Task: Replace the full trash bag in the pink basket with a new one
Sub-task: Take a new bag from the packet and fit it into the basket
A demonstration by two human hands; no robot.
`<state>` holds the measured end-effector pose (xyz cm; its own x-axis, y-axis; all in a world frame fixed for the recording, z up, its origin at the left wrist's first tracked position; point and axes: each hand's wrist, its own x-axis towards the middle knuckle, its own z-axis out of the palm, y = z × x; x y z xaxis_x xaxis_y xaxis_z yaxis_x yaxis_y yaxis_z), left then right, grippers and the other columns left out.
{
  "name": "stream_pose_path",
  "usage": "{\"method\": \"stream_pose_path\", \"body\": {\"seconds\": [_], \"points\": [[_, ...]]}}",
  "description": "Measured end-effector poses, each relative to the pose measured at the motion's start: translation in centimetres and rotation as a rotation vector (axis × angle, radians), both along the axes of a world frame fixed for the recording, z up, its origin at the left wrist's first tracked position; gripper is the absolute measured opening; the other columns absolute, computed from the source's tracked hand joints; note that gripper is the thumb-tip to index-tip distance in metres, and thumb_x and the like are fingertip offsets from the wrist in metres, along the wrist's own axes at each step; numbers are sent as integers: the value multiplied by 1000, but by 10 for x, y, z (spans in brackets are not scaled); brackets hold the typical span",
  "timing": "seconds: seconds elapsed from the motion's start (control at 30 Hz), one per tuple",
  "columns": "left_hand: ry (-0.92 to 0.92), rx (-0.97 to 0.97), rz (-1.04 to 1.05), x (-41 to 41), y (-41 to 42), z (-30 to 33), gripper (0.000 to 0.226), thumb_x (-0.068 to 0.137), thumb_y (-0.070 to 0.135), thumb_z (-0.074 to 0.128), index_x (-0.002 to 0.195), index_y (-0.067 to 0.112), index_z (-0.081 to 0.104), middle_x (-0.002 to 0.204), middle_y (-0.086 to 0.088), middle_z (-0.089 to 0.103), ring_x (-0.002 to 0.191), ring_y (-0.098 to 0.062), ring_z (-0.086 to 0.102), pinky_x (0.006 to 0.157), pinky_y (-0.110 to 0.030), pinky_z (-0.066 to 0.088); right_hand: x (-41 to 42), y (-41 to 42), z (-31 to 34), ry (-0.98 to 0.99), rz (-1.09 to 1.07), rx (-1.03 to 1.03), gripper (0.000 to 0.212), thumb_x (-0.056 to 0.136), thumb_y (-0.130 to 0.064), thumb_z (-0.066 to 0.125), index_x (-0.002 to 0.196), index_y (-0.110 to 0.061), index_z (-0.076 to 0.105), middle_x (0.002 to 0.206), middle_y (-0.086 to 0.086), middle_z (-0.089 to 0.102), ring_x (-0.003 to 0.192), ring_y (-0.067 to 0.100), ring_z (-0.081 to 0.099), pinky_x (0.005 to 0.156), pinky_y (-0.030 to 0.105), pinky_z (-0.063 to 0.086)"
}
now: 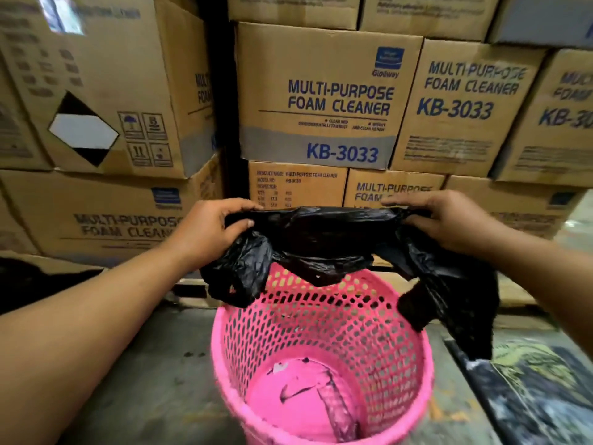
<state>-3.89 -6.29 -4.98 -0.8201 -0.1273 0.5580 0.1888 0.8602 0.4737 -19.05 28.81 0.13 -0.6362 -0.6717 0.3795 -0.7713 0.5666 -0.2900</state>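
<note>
Both hands up in front of the stacked boxes, holding a black trash bag stretched between them above the pink basket.

Left hand: closed on the left end of the bag, thumb on the near side, fingers curled over the top edge. Plastic bunches below it and hangs to the basket's far-left rim.

Right hand: pinching the right end, fingers over the top and thumb underneath. A longer fold of plastic drops from it past the basket's right side, hanging outside the rim.

The bag is crumpled, not spread open; can't tell where its mouth is. The middle sags a little between the hands and sits over the far rim of the basket, not inside it.

The basket stands upright on the grey floor, directly below the hands and close to the person. Perforated wall, solid bottom. No liner in it. Dark smears and a few scraps on the bottom, plus one dark streak running up the near inner wall.

Cardboard boxes printed "MULTI-PURPOSE FOAM CLEANER KB-3033" are stacked behind the basket, filling the background. A dark, stained sheet lies on the floor to the right of the basket, under the hanging end of the bag.
</note>
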Motion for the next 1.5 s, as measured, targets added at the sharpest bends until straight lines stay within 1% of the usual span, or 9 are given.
{"method": "stream_pose_path", "body": {"seconds": [0.23,0.43,0.6,0.87,1.07,1.23,1.37,1.43,1.5], "points": [[-32,126,67,11,22,-7,33,88,15,71,114,34,70,102,15,68,99,-2,61,82,-8,38,16,-28,-19,-115,-13,-138,42,90,-7,62,120,-36,68,125,-10,66,121,8,56,108,31,39],[-168,298,52,19,63,-39,33,88,13,70,120,21,64,116,0,69,111,-19,62,99,-34,45,47,-35,-74,-349,-93,-307,43,87,-2,66,122,-26,66,111,-2,69,93,9,60,76,12,44],[-389,149,130,25,87,-73,34,87,20,71,112,33,52,96,4,59,84,-19,59,69,-29,43,70,-24,-128,-403,-172,-125,49,83,-5,69,125,-28,59,104,-2,68,85,14,61,65,18,41],[-360,146,155,28,90,-88,17,84,18,75,90,26,61,80,11,60,79,-16,57,64,-24,39,72,-25,-124,-353,-151,250,34,81,-28,77,113,-23,67,113,3,61,103,23,61,82,27,44],[-332,158,45,23,89,-89,6,92,26,65,92,25,71,91,5,72,86,-15,65,81,-31,50,79,-37,-126,-465,-51,146,91,66,-61,77,145,-31,42,145,3,44,131,22,45,111,39,35],[-362,160,3,22,85,-89,30,98,36,55,76,18,64,67,8,61,64,-9,54,62,-29,40,77,-53,-142,-412,-147,47,14,80,-37,76,87,-29,67,88,-9,69,89,17,64,82,35,49],[-387,94,67,21,81,-87,37,100,36,51,80,7,64,81,-14,63,74,-25,57,66,-35,42,71,-51,-142,-498,-89,90,32,92,-38,63,63,-24,59,60,-11,59,63,11,56,59,27,38],[-373,106,98,20,82,-85,35,100,35,51,87,7,66,87,-13,67,81,-29,61,72,-38,47,67,-48,-141,-562,-29,123,15,90,-41,65,88,-26,67,88,-8,69,86,12,63,78,28,46],[-358,150,125,18,83,-84,38,99,38,51,86,5,64,85,-17,67,81,-32,61,72,-40,48,71,-49,-137,-625,88,42,49,83,-36,74,129,-33,57,125,-10,62,115,5,56,101,26,42]]}}
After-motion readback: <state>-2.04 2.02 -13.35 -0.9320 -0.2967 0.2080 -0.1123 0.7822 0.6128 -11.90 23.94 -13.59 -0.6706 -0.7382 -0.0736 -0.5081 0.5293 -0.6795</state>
